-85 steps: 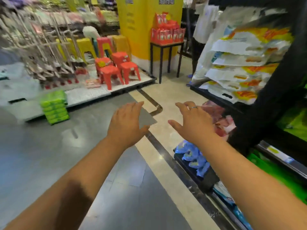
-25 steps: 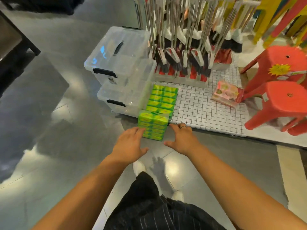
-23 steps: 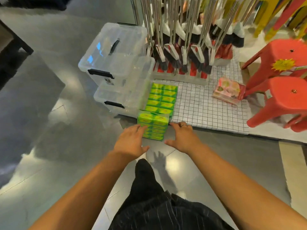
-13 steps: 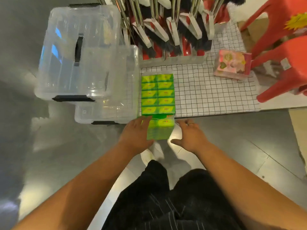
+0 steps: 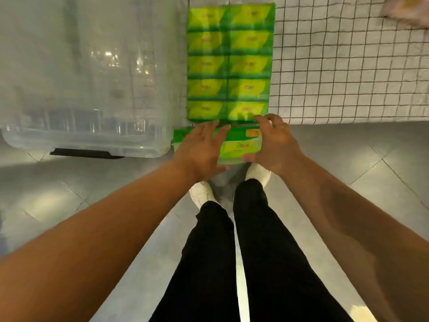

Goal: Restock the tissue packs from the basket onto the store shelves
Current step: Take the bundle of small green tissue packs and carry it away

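Note:
I look straight down at a block of green tissue packs [image 5: 228,63] lying on a white grid-patterned platform [image 5: 348,66]. In front of it a separate green tissue pack [image 5: 236,145] stands at the platform's edge, above the grey floor. My left hand [image 5: 199,149] lies on its left half with straight fingers. My right hand [image 5: 276,145] is at its right end, fingers curled over the far corner and thumb at the near edge. The frame is blurred.
A clear plastic storage bin [image 5: 88,77] with a black latch stands directly left of the packs. A pink packet [image 5: 406,8] lies at the platform's far right. My legs and white shoes [image 5: 200,194] are just behind the front pack.
I have turned from the aisle, walked to the green packs and bent over them. Both hands have come down from beside the front pack onto it.

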